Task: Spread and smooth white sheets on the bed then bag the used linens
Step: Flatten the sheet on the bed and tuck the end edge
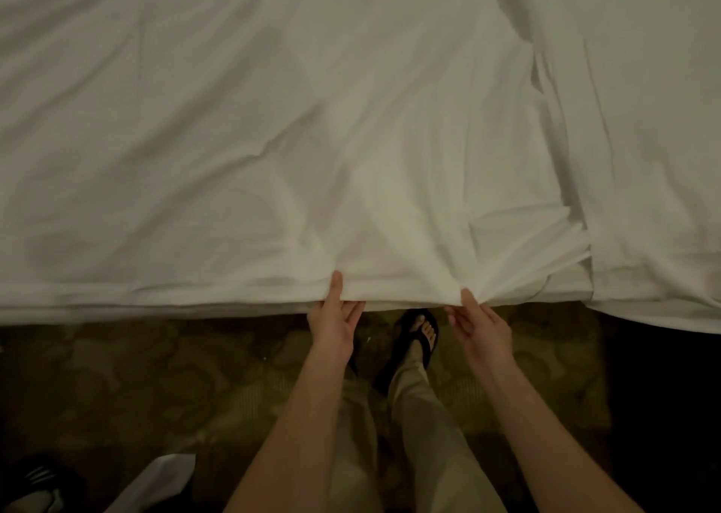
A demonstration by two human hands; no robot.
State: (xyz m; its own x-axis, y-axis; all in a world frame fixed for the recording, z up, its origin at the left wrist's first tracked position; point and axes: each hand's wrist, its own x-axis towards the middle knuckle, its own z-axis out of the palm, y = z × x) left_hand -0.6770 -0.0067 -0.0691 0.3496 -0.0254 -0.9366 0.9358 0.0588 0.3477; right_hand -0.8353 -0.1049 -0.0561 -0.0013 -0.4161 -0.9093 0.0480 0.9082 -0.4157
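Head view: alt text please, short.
Both hands, left hand and right hand, pinch the near edge of a wrinkled white sheet spread across the bed. Patterned carpet and a sandalled foot show below.

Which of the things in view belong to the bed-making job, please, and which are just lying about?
Part of the job:
- white sheet, spread but creased
- left hand, pinching its near edge
- right hand, pinching its near edge

Just lying about:
- white object on the carpet
- striped sandal

Beige trousers (pixel 421 427), black flip-flop (pixel 413 341)
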